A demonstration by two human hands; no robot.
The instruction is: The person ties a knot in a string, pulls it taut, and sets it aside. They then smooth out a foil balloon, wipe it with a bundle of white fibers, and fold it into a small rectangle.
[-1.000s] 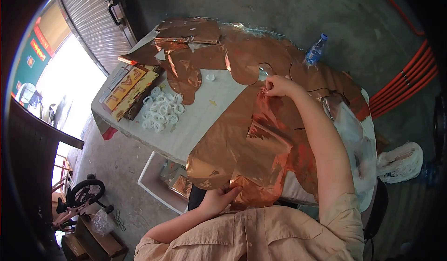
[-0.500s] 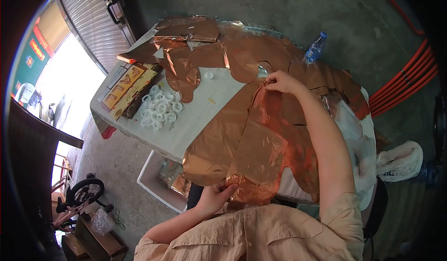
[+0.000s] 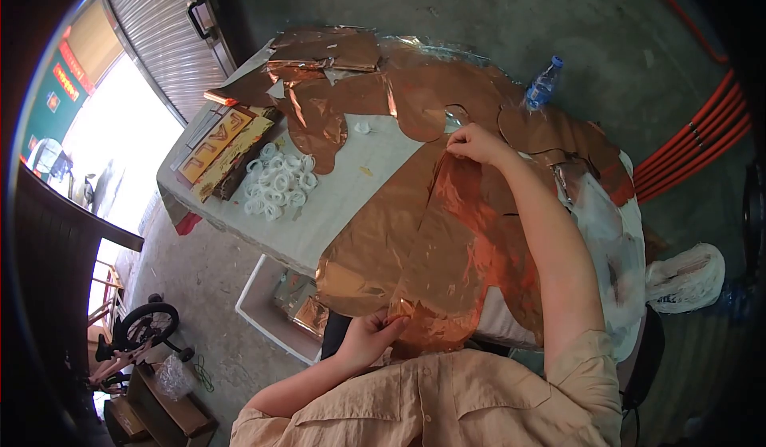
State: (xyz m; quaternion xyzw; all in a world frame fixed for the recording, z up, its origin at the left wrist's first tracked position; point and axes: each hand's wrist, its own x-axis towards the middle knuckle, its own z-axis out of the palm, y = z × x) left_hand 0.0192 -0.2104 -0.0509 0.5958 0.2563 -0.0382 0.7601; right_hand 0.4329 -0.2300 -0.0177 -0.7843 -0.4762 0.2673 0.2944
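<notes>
A flat copper-coloured foil sheet (image 3: 375,243) with rounded edges, like an uninflated foil balloon, stretches over the near side of the table. At its near edge, close to my shirt, my left hand (image 3: 370,340) pinches the foil between thumb and fingers. My right hand (image 3: 477,145) reaches across and pinches the sheet's far end, its fingertips closed. Between the hands the foil is creased, and a shinier reddish part (image 3: 471,199) lies on the right. More copper foil pieces (image 3: 431,88) overlap along the table's far side.
White rings (image 3: 278,179) lie heaped on the pale tablecloth (image 3: 319,223), beside a box printed FALL (image 3: 223,148). A water bottle (image 3: 543,84) stands by the far edge. Clear plastic (image 3: 598,215) covers the right end. Below sits a white bin (image 3: 267,299); a small bike (image 3: 148,331) is at left.
My right hand has shifted slightly to the left and the foil near it has moved a little with it. My left hand keeps its pinch at the near edge.
</notes>
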